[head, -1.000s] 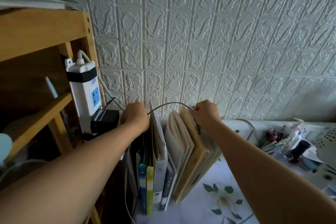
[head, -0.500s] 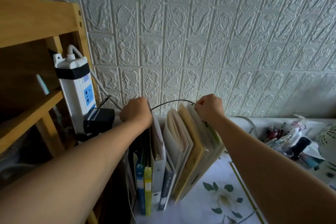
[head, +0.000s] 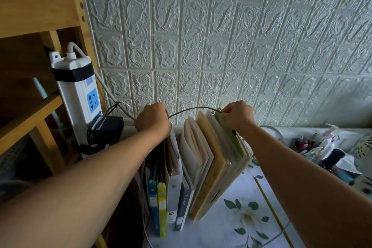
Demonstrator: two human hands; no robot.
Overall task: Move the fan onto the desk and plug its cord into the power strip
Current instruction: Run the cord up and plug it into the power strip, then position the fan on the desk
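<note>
Here I have the cord (head: 193,108) strung in a shallow arc between my two hands, above the row of upright books (head: 203,159) at the back of the desk (head: 231,227). My left hand (head: 153,120) is clenched around one end; my right hand (head: 238,116) pinches the other. It looks thin, light and limp, so I judge it best held near the plug, which I cannot see. The power strip (head: 80,94) hangs upright on the wooden shelf (head: 38,12), just left.
</note>
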